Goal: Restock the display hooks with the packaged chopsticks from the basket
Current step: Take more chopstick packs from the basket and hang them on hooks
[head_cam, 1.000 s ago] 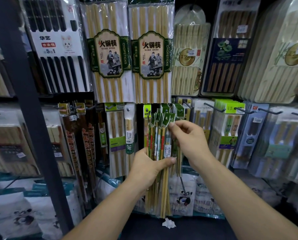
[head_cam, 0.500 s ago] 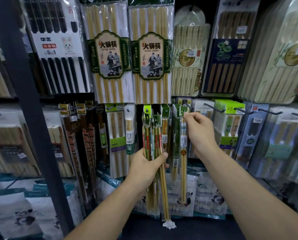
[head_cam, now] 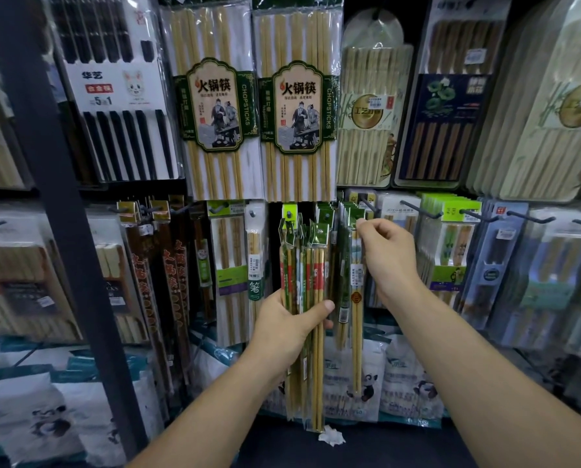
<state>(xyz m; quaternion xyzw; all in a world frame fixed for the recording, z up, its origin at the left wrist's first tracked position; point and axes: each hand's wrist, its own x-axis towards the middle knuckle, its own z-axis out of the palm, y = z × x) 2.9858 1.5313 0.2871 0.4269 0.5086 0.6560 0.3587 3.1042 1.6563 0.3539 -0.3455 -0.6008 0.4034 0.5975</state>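
My left hand (head_cam: 290, 324) grips a bundle of slim packaged chopsticks (head_cam: 304, 275) with green header cards, held upright in front of the display. My right hand (head_cam: 388, 255) pinches the green header of a single chopstick pack (head_cam: 356, 298) at a dark display hook (head_cam: 366, 206) in the middle row. That pack hangs straight down beside other packs on the same hook. Whether its hole sits over the hook tip I cannot tell. The basket is out of view.
Two large hot-pot chopstick packs (head_cam: 297, 106) hang above. More hooks (head_cam: 420, 211) with boxed sets fill the row to the right. A dark metal upright (head_cam: 62, 204) stands at the left. Panda-printed bags (head_cam: 366, 383) line the bottom shelf.
My right hand drew one pack out of the bundle and carried it right and up to the hook. The left hand stayed put with the remaining bundle.
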